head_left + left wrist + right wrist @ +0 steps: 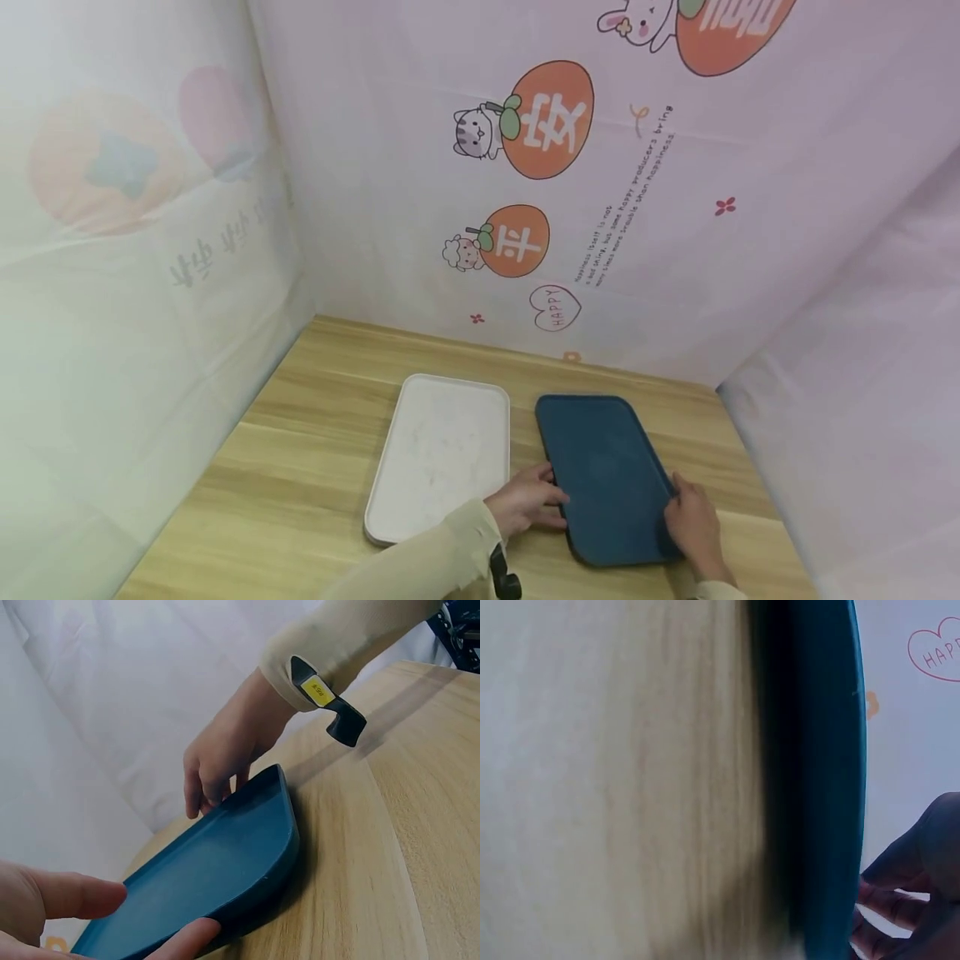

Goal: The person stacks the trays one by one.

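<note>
A dark blue rectangular tray (603, 475) with a raised rim lies between my two hands, over the wooden table. My left hand (527, 502) holds its left long edge; in the left wrist view the thumb (82, 895) is above the rim and a finger (187, 941) lies at its outer side. At the opposite edge, near the close corner, my right hand (693, 523) grips the rim. Its hidden fingertips reach behind the edge in the left wrist view. The tray wall (829, 780) fills the middle of the right wrist view, with a dark shadow beside it.
A white rectangular tray (442, 454) rests on the wooden table (277, 492), left of the blue one and partly behind my left forearm. Printed cloth walls (390, 167) enclose the table at the back and both sides.
</note>
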Tool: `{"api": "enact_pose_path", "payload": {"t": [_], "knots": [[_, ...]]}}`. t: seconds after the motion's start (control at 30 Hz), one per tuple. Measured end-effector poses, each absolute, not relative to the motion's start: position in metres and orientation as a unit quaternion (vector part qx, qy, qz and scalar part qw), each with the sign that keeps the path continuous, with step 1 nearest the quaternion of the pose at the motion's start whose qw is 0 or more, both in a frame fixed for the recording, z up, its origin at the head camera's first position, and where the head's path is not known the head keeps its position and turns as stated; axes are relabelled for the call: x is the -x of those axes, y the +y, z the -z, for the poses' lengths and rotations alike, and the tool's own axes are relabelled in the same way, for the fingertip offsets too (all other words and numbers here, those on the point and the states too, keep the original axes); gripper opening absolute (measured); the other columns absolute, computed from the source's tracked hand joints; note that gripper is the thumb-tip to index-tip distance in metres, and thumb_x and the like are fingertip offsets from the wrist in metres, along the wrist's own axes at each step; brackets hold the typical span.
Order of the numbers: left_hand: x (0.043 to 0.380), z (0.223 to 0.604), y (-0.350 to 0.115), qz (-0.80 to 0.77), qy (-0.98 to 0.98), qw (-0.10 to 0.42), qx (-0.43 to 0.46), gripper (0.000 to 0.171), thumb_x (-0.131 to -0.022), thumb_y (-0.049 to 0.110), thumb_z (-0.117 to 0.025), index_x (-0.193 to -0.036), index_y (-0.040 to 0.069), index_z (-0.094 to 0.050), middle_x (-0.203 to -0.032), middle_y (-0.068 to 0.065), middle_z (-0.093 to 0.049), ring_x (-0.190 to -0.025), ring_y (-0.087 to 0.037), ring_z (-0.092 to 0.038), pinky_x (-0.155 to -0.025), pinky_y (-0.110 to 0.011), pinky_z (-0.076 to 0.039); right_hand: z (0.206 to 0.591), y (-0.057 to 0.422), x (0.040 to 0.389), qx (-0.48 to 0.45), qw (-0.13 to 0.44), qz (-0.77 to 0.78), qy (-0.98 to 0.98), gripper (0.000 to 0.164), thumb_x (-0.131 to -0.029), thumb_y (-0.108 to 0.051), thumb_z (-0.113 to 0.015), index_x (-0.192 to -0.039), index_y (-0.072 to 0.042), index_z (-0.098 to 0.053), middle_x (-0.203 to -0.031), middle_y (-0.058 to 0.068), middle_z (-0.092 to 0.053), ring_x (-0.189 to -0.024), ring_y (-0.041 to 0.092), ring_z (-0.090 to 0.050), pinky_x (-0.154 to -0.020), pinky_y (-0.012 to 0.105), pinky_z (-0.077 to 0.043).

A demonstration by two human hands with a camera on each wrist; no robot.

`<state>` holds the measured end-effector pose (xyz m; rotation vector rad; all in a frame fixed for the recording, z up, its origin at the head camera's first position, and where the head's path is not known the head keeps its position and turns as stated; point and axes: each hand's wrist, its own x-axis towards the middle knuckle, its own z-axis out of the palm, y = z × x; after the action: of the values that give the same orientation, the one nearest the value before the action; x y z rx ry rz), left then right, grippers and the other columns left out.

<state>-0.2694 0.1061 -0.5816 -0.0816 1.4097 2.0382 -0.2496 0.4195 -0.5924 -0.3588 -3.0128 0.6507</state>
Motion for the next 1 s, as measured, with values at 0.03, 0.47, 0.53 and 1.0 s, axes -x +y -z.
{"api": "enact_pose_path", "payload": {"t": [0.03, 0.47, 0.53, 1.0], "knots": [[0.27, 0.581, 0.106, -0.778, 0.536, 0.326, 0.032, 0.088, -0.093, -0.015, -0.067, -0.168, -0.01, -0.022, -0.171, -0.04, -0.022, -0.147, -0.057, -0.047, -0.097, -0.056, -0.066, 0.591, 0.419, 0.249, 0.115, 0.026, -0.212, -0.97, 0.057, -0.098, 0.003, -0.045, -0.152, 0.02, -0.043, -0.135, 0.047, -0.054, -0.122, 0.063, -0.058, -0.099, 0.072, -0.053], [0.272, 0.576, 0.098, -0.773, 0.563, 0.293, -0.006, 0.083, -0.091, -0.022, -0.062, -0.167, -0.004, -0.034, -0.164, -0.037, -0.037, -0.118, -0.046, -0.073, -0.09, -0.048, -0.069, 0.582, 0.413, 0.248, 0.139, 0.049, -0.244, -0.959, 0.052, -0.095, 0.006, -0.045, -0.146, 0.014, -0.054, -0.135, 0.04, -0.059, -0.125, 0.056, -0.058, -0.103, 0.071, -0.049], [0.272, 0.573, 0.095, -0.767, 0.575, 0.284, -0.01, 0.085, -0.09, -0.021, -0.065, -0.168, -0.003, -0.034, -0.165, -0.036, -0.037, -0.11, -0.042, -0.077, -0.089, -0.046, -0.069, 0.582, 0.413, 0.248, 0.131, 0.052, -0.248, -0.958, 0.052, -0.093, 0.007, -0.045, -0.144, 0.015, -0.055, -0.133, 0.04, -0.061, -0.122, 0.055, -0.06, -0.102, 0.07, -0.051], [0.283, 0.554, 0.084, -0.732, 0.641, 0.226, -0.055, 0.095, -0.085, -0.019, -0.074, -0.169, 0.006, -0.037, -0.157, -0.025, -0.054, -0.081, -0.028, -0.079, -0.076, -0.044, -0.071, 0.563, 0.408, 0.251, 0.16, 0.005, -0.402, -0.901, 0.049, -0.112, -0.004, -0.033, -0.159, 0.009, -0.041, -0.156, 0.038, -0.048, -0.141, 0.052, -0.051, -0.11, 0.057, -0.053]]}}
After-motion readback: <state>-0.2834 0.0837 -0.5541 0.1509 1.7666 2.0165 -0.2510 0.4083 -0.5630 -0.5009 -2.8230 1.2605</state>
